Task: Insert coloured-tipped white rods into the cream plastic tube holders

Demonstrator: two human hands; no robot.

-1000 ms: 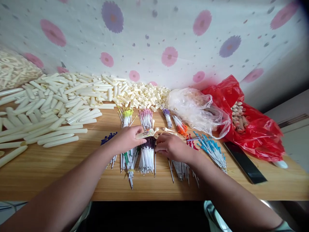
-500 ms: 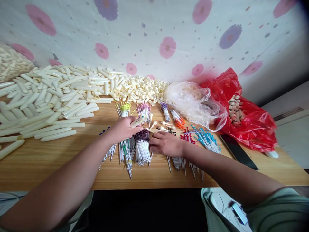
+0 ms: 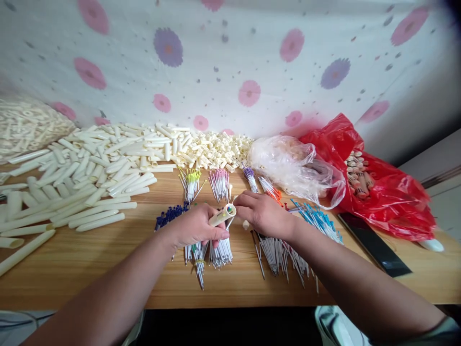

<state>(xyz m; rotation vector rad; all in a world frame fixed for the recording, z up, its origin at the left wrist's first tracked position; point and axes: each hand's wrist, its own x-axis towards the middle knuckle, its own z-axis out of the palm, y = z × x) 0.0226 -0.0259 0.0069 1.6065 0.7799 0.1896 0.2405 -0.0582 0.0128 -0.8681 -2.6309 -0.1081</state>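
Note:
My left hand (image 3: 200,226) is closed around a cream pen barrel (image 3: 219,217), its open mouth tilted towards me with coloured tips showing inside. Right beside that mouth, my right hand (image 3: 264,215) has its fingers bent together; what they pinch is hidden. A thin pale stick shows just below the barrel. Bundles of white pen refills lie around both hands: yellow-tipped (image 3: 192,181), pink-tipped (image 3: 219,185), dark blue-tipped (image 3: 169,217) and light blue-tipped (image 3: 321,221). Under my hands, the white ends of another refill bundle (image 3: 221,253) stick out.
Cream pen barrels (image 3: 97,170) are heaped at the left and back, with small cream clip parts (image 3: 216,149) beside them. A clear plastic bag (image 3: 288,166), a red bag (image 3: 399,197) holding cream parts and a black phone (image 3: 374,244) lie to the right on the wooden table (image 3: 252,295).
My right hand has left the dark-tipped refills and come up to the barrel's mouth. My left hand has turned the barrel's opening more towards me. The view has tilted upwards.

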